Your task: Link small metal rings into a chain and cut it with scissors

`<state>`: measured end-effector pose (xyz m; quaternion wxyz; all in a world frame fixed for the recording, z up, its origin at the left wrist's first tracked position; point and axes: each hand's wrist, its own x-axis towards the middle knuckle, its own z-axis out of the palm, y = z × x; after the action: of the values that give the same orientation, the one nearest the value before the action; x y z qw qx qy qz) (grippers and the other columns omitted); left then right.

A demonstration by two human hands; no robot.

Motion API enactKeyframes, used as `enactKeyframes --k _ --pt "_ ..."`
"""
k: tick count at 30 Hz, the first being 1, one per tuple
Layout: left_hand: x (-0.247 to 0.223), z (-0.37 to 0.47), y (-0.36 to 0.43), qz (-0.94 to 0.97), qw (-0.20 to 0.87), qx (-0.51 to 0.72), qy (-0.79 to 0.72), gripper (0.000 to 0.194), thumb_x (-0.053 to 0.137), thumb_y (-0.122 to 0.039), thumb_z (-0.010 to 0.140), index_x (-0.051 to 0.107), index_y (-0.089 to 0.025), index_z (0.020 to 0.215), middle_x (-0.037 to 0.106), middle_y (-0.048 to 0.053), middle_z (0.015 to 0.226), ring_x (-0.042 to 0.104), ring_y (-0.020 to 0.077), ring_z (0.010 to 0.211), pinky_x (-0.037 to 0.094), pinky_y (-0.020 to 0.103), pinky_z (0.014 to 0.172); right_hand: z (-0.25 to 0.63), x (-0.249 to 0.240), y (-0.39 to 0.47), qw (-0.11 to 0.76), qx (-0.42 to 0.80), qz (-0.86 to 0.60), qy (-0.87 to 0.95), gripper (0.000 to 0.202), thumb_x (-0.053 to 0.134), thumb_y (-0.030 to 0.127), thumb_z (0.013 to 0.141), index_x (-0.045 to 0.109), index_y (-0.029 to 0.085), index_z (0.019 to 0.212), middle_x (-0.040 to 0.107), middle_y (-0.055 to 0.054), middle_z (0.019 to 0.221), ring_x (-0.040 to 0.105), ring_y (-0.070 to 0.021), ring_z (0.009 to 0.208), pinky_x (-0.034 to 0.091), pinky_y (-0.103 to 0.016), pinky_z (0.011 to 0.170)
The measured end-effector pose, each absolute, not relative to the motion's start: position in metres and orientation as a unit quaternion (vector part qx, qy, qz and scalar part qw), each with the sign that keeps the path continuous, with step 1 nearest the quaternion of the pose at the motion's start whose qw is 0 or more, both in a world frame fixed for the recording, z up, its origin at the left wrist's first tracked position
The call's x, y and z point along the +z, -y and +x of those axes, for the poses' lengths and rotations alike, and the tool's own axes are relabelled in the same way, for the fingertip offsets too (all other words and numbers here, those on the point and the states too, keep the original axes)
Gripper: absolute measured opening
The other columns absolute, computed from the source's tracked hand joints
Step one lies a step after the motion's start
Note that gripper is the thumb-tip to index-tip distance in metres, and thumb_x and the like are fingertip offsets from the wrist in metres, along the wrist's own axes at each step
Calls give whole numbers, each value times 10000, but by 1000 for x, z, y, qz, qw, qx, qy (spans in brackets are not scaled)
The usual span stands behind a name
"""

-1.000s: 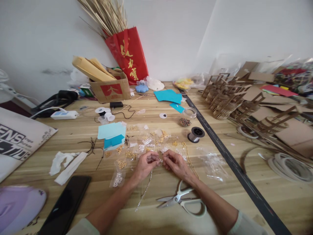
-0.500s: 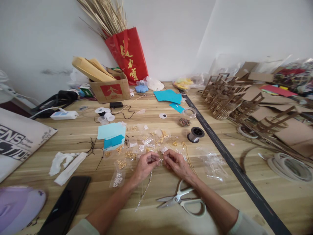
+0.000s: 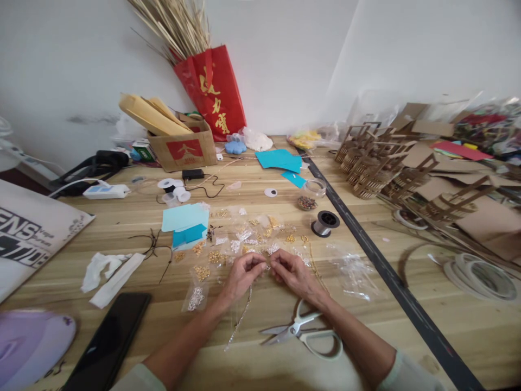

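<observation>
Near the middle of the wooden table, my left hand is pinched closed, and a thin silver chain hangs down from below its fingers. My right hand is closed in a pinch just beside it, fingertips almost meeting those of the left. Whatever lies between the right fingertips is too small to make out. Small bags of gold findings and silver rings lie left of the hands. White-handled scissors rest below the right hand, and a gold chain lies to its right.
A wire spool and a jar of beads stand beyond the right hand. A black phone lies front left. Blue paper, clear plastic bags and small wooden baskets are farther out.
Both hands stay in nearly the same place, with only slight shifts of the fingers. The chain still hangs below my left hand.
</observation>
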<state>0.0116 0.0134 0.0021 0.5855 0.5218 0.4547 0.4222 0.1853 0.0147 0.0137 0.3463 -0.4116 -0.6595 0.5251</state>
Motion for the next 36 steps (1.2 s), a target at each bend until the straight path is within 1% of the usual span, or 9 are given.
enactKeyframes --k 3,7,11,18,23,28,30,33,36 --pt "4 13 -13 528 585 418 -452 197 678 -312 729 661 -129 800 635 18 667 550 128 591 420 229 551 185 13 -14 346 531 -405 660 231 499 389 903 530 180 810 504 30 606 461 -105 524 356 -219 510" --pt "5 14 -12 531 586 416 -449 169 692 -252 701 659 -116 796 652 28 676 557 130 612 420 229 582 184 11 -14 352 534 -398 658 243 514 403 894 519 181 796 479 39 583 449 -100 509 338 -214 491" --pt "2 14 -12 543 573 411 -456 128 692 -222 688 647 -117 745 626 14 633 545 126 593 415 228 576 182 8 -14 350 543 -395 653 262 514 426 891 523 179 802 501 31 602 462 -99 510 356 -211 487" --pt "-2 14 -13 559 565 413 -446 123 660 -240 720 621 -124 710 577 -4 601 510 116 568 384 216 541 180 6 -14 359 541 -396 649 259 527 420 884 523 176 798 534 25 597 490 -101 502 377 -204 474" --pt "1 13 -11 600 520 411 -448 121 602 -216 767 623 -134 680 567 -1 605 505 120 569 389 224 551 181 3 -14 362 555 -398 635 246 523 414 886 525 178 818 534 27 587 489 -103 498 391 -206 472" --pt "4 13 -10 652 435 431 -447 107 604 -161 739 624 -138 636 601 42 712 559 164 705 428 259 650 180 1 -14 362 555 -394 638 242 523 410 886 521 181 806 541 26 589 494 -103 500 396 -205 476" --pt "3 13 -10 645 447 429 -446 91 600 -152 731 622 -136 643 607 47 718 567 165 703 438 258 644 179 1 -14 362 549 -397 641 240 523 405 886 522 178 806 546 24 594 498 -102 502 398 -205 480" --pt "1 14 -10 615 494 412 -456 48 608 -163 723 631 -129 698 611 34 676 565 145 628 443 241 591 179 3 -13 361 542 -401 645 240 528 400 883 524 172 808 548 23 592 496 -100 502 393 -203 478" --pt "-1 14 -10 589 526 405 -462 53 641 -180 704 633 -129 716 620 21 650 570 135 609 445 227 581 178 5 -13 362 537 -403 647 252 528 407 881 521 169 796 549 22 591 491 -98 500 388 -203 474"
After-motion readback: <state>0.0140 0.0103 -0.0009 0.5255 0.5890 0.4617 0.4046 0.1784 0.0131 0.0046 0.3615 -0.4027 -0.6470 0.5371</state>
